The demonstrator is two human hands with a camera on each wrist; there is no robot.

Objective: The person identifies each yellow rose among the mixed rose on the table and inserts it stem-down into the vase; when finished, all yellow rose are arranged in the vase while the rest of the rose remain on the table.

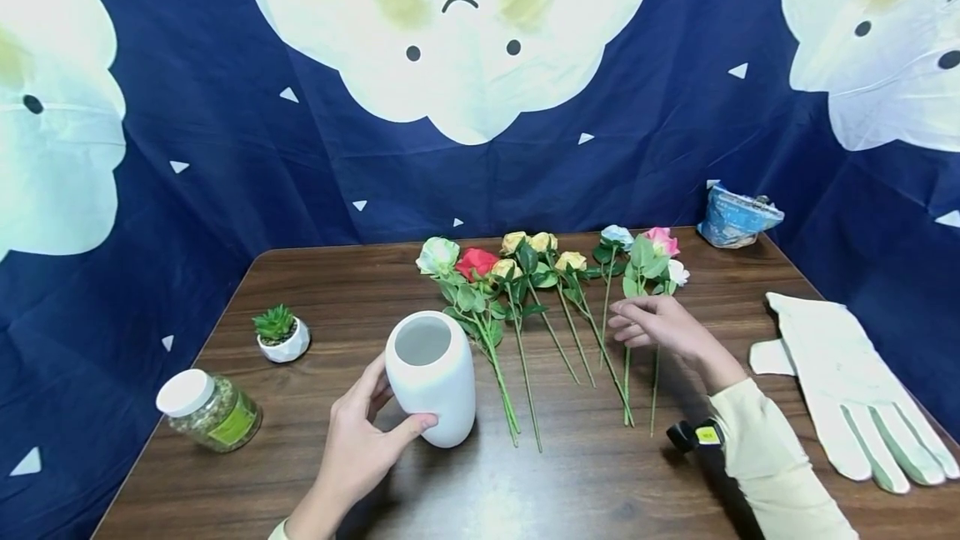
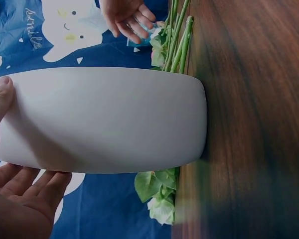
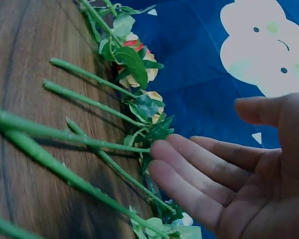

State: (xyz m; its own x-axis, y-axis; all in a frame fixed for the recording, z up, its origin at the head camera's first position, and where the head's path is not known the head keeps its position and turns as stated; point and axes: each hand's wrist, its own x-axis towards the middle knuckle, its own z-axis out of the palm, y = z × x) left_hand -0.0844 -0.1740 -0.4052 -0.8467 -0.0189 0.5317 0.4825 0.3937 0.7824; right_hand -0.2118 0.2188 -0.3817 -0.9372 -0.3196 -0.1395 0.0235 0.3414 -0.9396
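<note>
A white ceramic vase point(image 1: 432, 377) point(image 2: 104, 119) stands upright on the brown table point(image 1: 585, 482). My left hand point(image 1: 360, 440) holds it at its lower left side, thumb point(image 2: 1, 99) on the front and fingers behind. Several artificial roses point(image 1: 555, 273) lie in a row right of the vase, stems point(image 3: 89, 102) pointing toward me. My right hand point(image 1: 656, 325) point(image 3: 229, 169) hovers over the rightmost stems with its fingers straight, holding nothing.
A small potted succulent point(image 1: 280, 333) and a jar with a white lid point(image 1: 208, 409) sit at the left. A pair of white gloves point(image 1: 847, 386) lies at the right edge. A blue bag point(image 1: 737, 217) is at the back right. Blue cloth hangs all around.
</note>
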